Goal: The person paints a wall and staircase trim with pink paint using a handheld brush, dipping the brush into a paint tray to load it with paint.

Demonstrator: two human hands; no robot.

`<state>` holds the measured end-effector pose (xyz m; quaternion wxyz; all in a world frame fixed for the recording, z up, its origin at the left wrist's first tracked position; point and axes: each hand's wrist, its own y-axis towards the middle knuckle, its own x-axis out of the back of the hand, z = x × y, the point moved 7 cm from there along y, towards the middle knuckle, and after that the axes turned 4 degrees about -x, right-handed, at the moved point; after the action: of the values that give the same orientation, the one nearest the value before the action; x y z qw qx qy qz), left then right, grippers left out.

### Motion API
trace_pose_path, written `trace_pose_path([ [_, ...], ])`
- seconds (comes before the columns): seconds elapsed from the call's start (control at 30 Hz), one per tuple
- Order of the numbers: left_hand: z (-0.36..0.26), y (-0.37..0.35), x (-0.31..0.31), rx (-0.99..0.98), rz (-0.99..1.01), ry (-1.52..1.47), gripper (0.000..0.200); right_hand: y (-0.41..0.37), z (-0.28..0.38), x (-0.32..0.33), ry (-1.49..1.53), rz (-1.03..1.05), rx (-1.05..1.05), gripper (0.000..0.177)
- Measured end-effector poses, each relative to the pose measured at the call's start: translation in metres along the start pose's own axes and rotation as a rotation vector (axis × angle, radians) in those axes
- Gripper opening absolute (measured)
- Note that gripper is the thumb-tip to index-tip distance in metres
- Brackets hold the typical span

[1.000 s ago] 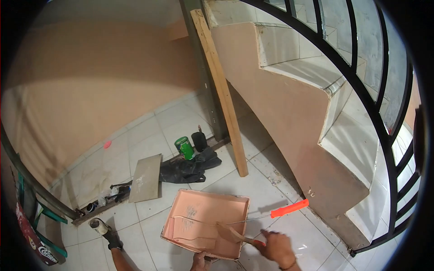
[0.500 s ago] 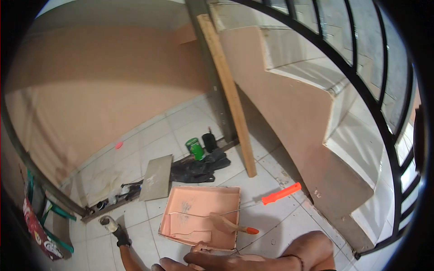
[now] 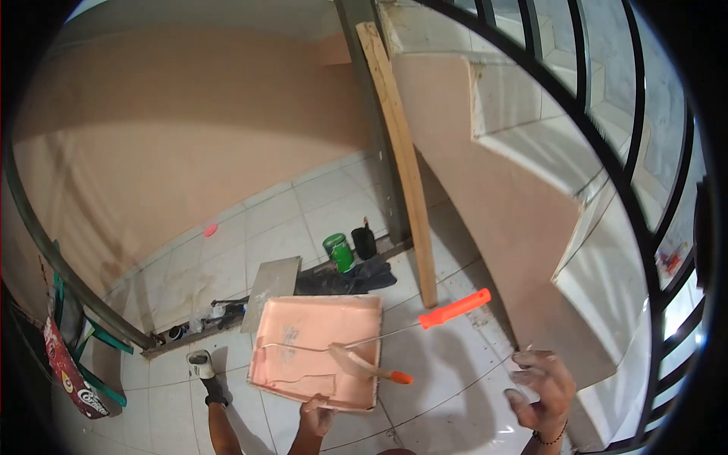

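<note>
Your left hand gripped the near rim of the paint tray; your right hand hung open, empty. The tray seemed light and stiff, probably slippery with paint.

Paint tray: plastic, coated in matt peach paint. Floor: glossy white tile. Plank: bare rough wood. Roller handle: smooth orange plastic.
</note>
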<state>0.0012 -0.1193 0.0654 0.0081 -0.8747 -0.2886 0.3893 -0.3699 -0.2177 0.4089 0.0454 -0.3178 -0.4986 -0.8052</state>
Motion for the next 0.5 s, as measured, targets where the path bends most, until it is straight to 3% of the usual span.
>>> trace_pose_path([
  [0.03,-0.012,-0.004,-0.008,-0.091,-0.008,0.145,0.023,0.005,-0.014,0.021,0.05,-0.14,-0.169,0.012],
  [0.07,-0.029,-0.011,-0.02,-0.183,-0.022,0.294,0.028,0.015,-0.015,0.032,0.041,-0.127,-0.173,0.012],
  [0.1,-0.045,-0.018,-0.056,0.023,-0.218,-0.046,0.031,0.02,-0.028,0.049,0.166,-0.225,-0.362,0.008],
  [0.13,-0.06,-0.026,-0.065,0.032,-0.22,-0.057,0.031,0.021,-0.033,0.064,0.287,-0.332,-0.541,0.007],
  [0.23,-0.109,-0.033,-0.107,0.03,0.001,-0.056,0.041,0.036,-0.041,0.078,0.28,-0.18,-0.608,0.005],
  [0.27,-0.127,-0.041,-0.126,0.041,-0.002,-0.054,0.041,0.057,-0.028,0.082,0.079,-0.035,-0.567,0.005],
  [0.33,-0.178,-0.057,-0.162,-0.098,-0.078,0.051,0.046,0.057,-0.032,0.079,0.136,-0.048,-0.689,0.007],
  [0.37,-0.19,-0.061,-0.149,-0.104,-0.095,-0.029,0.049,0.054,-0.023,0.077,0.131,-0.052,-0.687,0.007],
  [0.47,-0.242,-0.084,-0.193,-0.027,-0.068,-0.103,0.052,0.031,-0.027,0.05,0.222,0.025,-0.804,0.008],
  [0.5,-0.247,-0.085,-0.177,0.012,-0.029,-0.14,0.051,0.018,-0.024,0.045,0.194,0.076,-0.806,0.009],
])
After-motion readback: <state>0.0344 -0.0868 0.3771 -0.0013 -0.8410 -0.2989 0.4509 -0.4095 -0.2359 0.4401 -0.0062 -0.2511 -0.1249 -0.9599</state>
